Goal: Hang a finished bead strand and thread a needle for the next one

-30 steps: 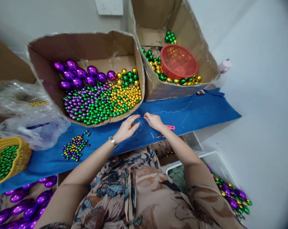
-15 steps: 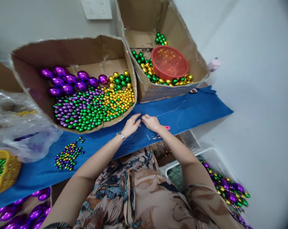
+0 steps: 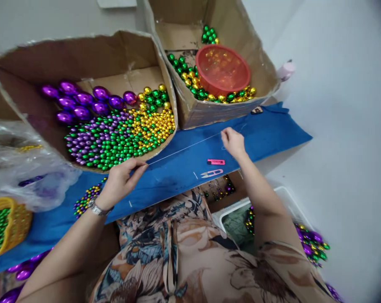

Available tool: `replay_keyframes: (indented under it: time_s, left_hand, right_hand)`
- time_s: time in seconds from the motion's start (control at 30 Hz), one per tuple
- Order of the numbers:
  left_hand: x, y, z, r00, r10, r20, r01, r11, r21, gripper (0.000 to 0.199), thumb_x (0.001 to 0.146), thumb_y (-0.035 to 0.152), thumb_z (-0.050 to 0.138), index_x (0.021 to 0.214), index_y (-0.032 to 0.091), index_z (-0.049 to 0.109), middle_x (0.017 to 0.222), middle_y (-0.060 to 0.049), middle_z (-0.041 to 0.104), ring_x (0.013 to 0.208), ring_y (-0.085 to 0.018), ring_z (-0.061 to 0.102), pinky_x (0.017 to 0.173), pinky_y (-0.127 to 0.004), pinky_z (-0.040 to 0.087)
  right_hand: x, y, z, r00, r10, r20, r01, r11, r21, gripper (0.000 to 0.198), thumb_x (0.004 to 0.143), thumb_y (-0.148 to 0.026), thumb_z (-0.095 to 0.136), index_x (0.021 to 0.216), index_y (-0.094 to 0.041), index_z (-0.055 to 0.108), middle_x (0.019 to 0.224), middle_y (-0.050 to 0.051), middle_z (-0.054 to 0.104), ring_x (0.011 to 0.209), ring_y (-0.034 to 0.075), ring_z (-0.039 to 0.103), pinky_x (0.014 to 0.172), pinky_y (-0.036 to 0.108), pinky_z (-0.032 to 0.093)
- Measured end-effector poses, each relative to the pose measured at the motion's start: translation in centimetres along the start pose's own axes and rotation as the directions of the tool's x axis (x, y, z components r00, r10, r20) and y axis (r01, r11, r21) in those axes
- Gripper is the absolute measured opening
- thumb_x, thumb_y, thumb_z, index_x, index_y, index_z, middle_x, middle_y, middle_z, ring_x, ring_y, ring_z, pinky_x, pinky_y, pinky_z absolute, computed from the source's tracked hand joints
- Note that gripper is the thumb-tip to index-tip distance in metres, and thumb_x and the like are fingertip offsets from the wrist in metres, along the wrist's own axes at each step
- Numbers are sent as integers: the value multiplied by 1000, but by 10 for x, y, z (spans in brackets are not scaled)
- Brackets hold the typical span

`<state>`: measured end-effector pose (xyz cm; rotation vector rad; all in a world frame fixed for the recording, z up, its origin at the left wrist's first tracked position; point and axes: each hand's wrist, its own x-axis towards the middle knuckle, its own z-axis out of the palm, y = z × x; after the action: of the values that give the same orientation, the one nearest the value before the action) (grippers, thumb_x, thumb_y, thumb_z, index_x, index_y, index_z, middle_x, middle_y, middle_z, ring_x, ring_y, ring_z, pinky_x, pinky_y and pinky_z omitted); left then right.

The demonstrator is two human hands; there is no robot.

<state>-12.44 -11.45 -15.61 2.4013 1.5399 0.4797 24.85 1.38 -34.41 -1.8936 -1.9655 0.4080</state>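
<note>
My left hand [image 3: 121, 182] and right hand [image 3: 233, 142] each pinch an end of a thin white thread [image 3: 184, 148], stretched taut above the blue bench [image 3: 177, 172]. Keeping it tight, I judge, prevents tangles. Bead box [image 3: 83, 59] sits behind.

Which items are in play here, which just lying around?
In hand: thin white thread, pulled taut between left hand and right hand.
Lying about: white thread snips, pink tag, red plastic bowl, yellow basket.
</note>
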Motion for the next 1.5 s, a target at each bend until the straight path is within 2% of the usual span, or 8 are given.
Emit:
replay_keyframes:
  time_s: [0.37,0.53,0.77,0.9,1.1,1.3,1.4,1.5]
  left_hand:
    - [-46,-25,42,986,142,88,-167,864,475,18,97,24,51,95,13,65,85,-3,58,78,-18,53,68,-32,45]
    - [-46,-16,67,805,-336,489,-192,633,750,55,98,12,22,140,21,56,153,-11,36,94,-22,59,70,-33,52]
    - [-27,8,70,901,289,324,-425,437,792,40,96,16,40,120,9,71,120,-19,60,90,-29,61,71,-41,48]
    - [-25,16,77,860,408,307,-480,441,759,39,96,15,39,111,6,74,109,-19,63,90,-28,61,73,-41,48]
    - [-30,13,88,851,417,318,-511,526,680,39,96,14,37,104,9,75,106,-18,63,90,-30,61,74,-44,47]
    - [-41,19,82,911,408,58,-399,839,370,17,92,15,54,92,12,70,84,-7,59,74,-19,50,61,-35,42]
    - [-48,37,84,979,156,-128,-178,966,-188,27,97,24,53,114,6,64,107,-7,64,97,-16,58,86,-30,50]
    - [-55,48,90,990,-85,-114,19,875,-484,37,100,30,51,125,4,58,119,-8,64,111,-13,62,97,-23,50]
  right_hand:
    - [17,42,1,989,60,138,-21,964,-264,39,104,-36,39,139,-29,55,134,2,51,110,24,59,85,36,49]
    - [-29,64,-19,849,-88,520,417,717,-559,35,102,-18,37,129,-22,59,115,4,57,104,23,59,66,34,36]
    - [-63,113,18,815,-319,484,563,636,-528,45,91,-23,21,117,-23,59,110,13,60,88,28,53,71,38,25]
    - [-65,121,26,679,-715,164,707,578,-407,23,97,-25,14,88,-22,35,77,10,49,66,28,41,67,32,10]
    - [-59,120,16,708,-647,282,704,618,-350,50,93,-31,-3,88,-24,45,84,15,52,73,31,41,67,41,20]
    - [-65,14,-43,956,-270,116,293,891,-345,48,87,-65,9,89,-30,43,93,9,64,66,33,53,46,37,18]
    - [-89,-74,-59,876,-441,195,296,810,506,13,92,-49,57,94,-37,61,86,-5,65,70,15,62,53,29,46]
    - [-113,-144,-44,802,-588,103,320,569,757,5,91,-24,62,95,-27,60,84,-4,61,72,7,57,62,19,46]
